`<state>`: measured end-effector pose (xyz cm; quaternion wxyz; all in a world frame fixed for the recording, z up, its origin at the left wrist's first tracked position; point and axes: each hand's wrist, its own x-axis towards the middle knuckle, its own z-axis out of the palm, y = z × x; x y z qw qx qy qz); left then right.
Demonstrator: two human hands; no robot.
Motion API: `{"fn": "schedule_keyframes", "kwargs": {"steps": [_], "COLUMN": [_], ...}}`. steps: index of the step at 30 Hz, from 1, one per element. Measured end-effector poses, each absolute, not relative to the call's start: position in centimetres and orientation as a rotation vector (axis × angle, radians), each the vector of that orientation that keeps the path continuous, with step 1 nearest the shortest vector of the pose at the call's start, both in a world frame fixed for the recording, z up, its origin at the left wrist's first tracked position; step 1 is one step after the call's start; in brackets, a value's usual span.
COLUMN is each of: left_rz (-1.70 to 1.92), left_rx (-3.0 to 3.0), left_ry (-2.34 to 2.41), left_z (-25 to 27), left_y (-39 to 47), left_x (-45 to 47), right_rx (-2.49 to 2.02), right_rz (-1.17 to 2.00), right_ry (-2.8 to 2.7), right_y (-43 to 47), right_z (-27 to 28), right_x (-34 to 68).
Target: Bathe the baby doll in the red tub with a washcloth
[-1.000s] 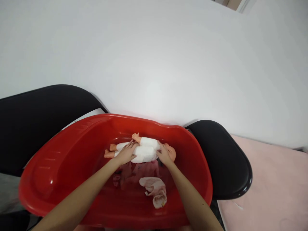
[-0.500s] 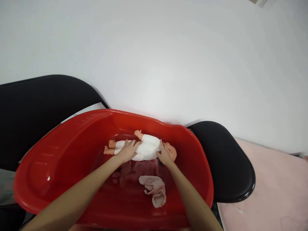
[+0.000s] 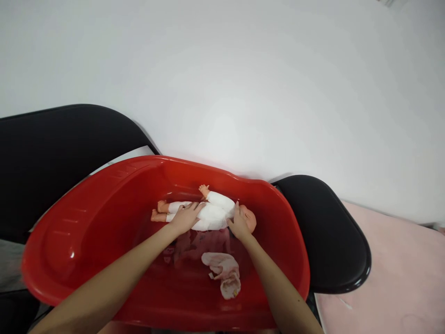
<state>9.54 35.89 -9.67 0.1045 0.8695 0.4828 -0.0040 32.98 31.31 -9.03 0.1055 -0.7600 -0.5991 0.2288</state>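
Head view showed, nearest of all, the person's two bare forearms (image 3: 114, 278) reaching in over the near rim of a red plastic baby bathtub (image 3: 69, 227). Just inside, between the arms, lay a crumpled whitish-pink cloth (image 3: 225, 273), apart from both hands, one end folded into an opening with a small yellowish spot at its edge. A little farther in, a dull pink garment (image 3: 208, 245) was spread low in the tub, its outline dim, with a small printed patch (image 3: 168, 254) showing to its left. Beyond these, inside the tub, a baby doll (image 3: 215, 215) with a white body lay lengthwise, bare feet to the left, head to the right, one arm angled toward the far wall of the tub. The left hand (image 3: 185, 217) rested across its hips and upper legs, fingers slightly spread; whether they gripped, I could not tell. The right hand (image 3: 239, 225) held the doll at the shoulder, just beside the head, thumb and fingers set around it. Past the tub stood a black chair seat (image 3: 337, 236) on the right, near a pale pink surface (image 3: 392, 269), and a larger black panel (image 3: 69, 157) on the left. Behind everything rose a plain white expanse (image 3: 222, 83).
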Motion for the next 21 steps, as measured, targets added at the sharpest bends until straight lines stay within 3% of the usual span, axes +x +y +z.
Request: {"fn": "schedule_keyframes", "kwargs": {"steps": [6,11,15,19,21], "left_rz": [-0.007,-0.009,-0.013,-0.022,-0.024], "left_rx": [2.539,2.533,2.527,2.505,2.495], "left_ry": [1.415,1.396,1.396,1.401,1.397], "left_z": [-9.4,-9.3,-9.3,-9.0,-8.9], "left_y": [36.1,36.3,36.4,36.4,36.4], "left_x": [9.3,9.1,9.0,9.0,9.0], "right_rx": [-2.312,-1.951,-1.949,-2.108,-2.231], "right_rz": [0.504,1.302,1.836,2.365,2.385], "right_ry": [-1.832,-2.572,-2.857,-2.643,-2.429], "right_y": [30.5,29.2,28.1,26.8,26.2], "right_z": [-6.5,-7.5,-11.2,-13.5,-13.5], "right_x": [31.4,30.8,30.3,29.7,29.4]}}
